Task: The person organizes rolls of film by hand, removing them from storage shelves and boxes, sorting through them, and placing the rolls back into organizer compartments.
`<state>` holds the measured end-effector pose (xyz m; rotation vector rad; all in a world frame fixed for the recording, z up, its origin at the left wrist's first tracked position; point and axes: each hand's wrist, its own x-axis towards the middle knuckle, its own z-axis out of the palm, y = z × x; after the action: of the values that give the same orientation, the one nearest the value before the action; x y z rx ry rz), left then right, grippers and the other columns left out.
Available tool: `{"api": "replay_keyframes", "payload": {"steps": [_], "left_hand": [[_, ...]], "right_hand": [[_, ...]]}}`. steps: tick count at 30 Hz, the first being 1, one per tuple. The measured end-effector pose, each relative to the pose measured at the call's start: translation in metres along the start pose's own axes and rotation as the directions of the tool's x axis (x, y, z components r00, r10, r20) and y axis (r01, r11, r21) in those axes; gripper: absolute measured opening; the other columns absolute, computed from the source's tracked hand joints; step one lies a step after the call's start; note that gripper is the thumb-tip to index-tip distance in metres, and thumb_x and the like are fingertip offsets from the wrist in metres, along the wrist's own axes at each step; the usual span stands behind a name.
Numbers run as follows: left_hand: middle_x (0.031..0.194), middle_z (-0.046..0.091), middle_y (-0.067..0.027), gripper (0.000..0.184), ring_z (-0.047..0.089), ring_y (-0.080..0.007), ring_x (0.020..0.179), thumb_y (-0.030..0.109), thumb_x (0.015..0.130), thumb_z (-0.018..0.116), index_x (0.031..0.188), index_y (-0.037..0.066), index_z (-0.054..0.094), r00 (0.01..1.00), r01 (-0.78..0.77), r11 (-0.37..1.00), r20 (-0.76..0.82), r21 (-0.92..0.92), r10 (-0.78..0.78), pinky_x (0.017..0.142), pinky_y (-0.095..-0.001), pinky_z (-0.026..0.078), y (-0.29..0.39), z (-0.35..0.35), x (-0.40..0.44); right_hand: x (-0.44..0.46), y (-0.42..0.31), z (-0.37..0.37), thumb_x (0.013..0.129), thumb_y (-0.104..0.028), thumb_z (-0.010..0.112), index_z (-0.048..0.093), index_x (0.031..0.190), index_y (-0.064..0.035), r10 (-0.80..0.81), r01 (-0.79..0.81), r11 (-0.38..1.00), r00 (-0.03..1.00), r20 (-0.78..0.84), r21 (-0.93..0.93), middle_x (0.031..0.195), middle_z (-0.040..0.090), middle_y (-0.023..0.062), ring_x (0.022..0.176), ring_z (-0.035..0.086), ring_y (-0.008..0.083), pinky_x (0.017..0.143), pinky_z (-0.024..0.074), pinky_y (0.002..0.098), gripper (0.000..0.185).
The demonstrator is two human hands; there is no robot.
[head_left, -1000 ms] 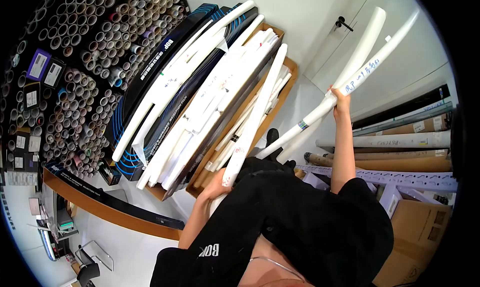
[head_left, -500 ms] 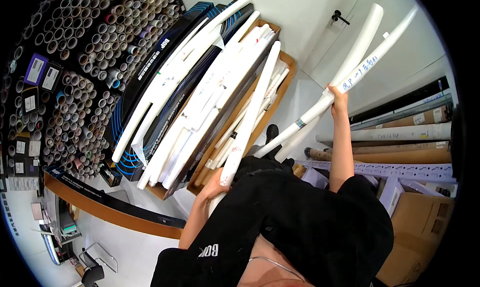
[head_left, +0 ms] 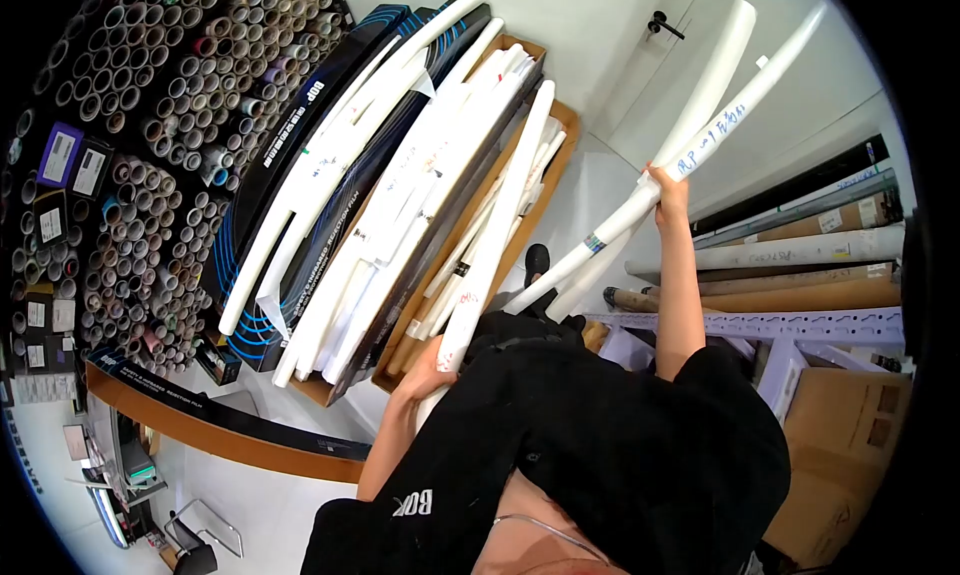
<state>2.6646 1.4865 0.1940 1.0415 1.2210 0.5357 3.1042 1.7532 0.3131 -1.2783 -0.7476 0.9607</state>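
Observation:
My right hand [head_left: 671, 191] is closed around two long white rolls that cross at its grip. One roll [head_left: 715, 140] carries blue handwriting and has a small coloured label near its lower end; the other roll [head_left: 712, 70] is plain and slants behind it. Low beside my torso, my left hand [head_left: 428, 373] is wrapped round a single white roll [head_left: 498, 225] with red marks near its lower part. That roll leans upward across an open brown carton [head_left: 563, 145] holding several thinner rolls. My sleeve and body hide its bottom end.
Long black cartons [head_left: 290, 155] loaded with white rolls stand to the left, beside a rack of many tube ends [head_left: 150, 200]. More rolls [head_left: 790, 255] lie on the right near a purple metal beam [head_left: 800, 323] and a cardboard box [head_left: 840, 445]. A door handle [head_left: 662, 25] shows behind.
The view has shifted slightly, so the surroundings sit a little further left. Both hands keep the same rolls in nearly the same positions.

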Motion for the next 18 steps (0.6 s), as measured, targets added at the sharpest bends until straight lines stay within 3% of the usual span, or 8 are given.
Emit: {"api": "replay_keyframes", "payload": {"steps": [18], "left_hand": [[0.120, 0.053, -0.0165, 0.075, 0.047, -0.0263, 0.115, 0.005, 0.058, 0.064, 0.130, 0.002, 0.041, 1.000, -0.010, 1.000, 0.001, -0.016, 0.010, 0.099, -0.0349, 0.036, 0.002, 0.002, 0.004]], "right_hand": [[-0.002, -0.004, -0.002, 0.068, -0.004, 0.066, 0.045, 0.114, 0.0065, -0.008, 0.008, 1.000, 1.000, 0.005, 0.008, 0.092, 0.061, 0.0151, 0.080, 0.062, 0.0238, 0.075, 0.0497, 0.0351, 0.051]]}}
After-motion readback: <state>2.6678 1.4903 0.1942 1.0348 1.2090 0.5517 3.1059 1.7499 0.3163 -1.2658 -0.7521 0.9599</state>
